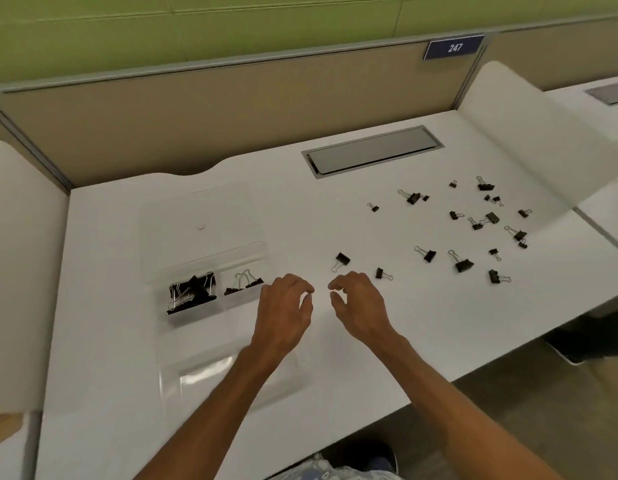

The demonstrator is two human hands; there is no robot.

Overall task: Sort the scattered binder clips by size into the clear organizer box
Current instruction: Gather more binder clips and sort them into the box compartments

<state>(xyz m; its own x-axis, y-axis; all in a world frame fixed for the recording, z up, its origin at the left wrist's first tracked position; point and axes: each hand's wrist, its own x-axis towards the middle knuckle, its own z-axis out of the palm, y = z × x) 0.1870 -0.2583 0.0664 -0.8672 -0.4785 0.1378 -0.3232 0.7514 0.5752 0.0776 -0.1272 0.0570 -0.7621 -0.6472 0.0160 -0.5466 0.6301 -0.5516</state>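
Note:
A clear organizer box (210, 268) lies on the white desk at the left. One compartment holds a heap of large black binder clips (191, 292), the one beside it two medium clips (244, 284). Several black clips of mixed sizes lie scattered on the right (473, 223). The nearest ones are a medium clip (342, 260) and a small clip (382, 273). My left hand (286, 311) hovers just right of the box, fingers curled and apart, holding nothing. My right hand (357, 304) is beside it, just below the nearest clips, also empty.
A grey cable hatch (373, 150) is set in the desk at the back. Beige partition walls close the desk at the back and left. The clear box lid (231, 375) lies near the front edge under my left forearm. A curved white side panel (529, 140) stands right.

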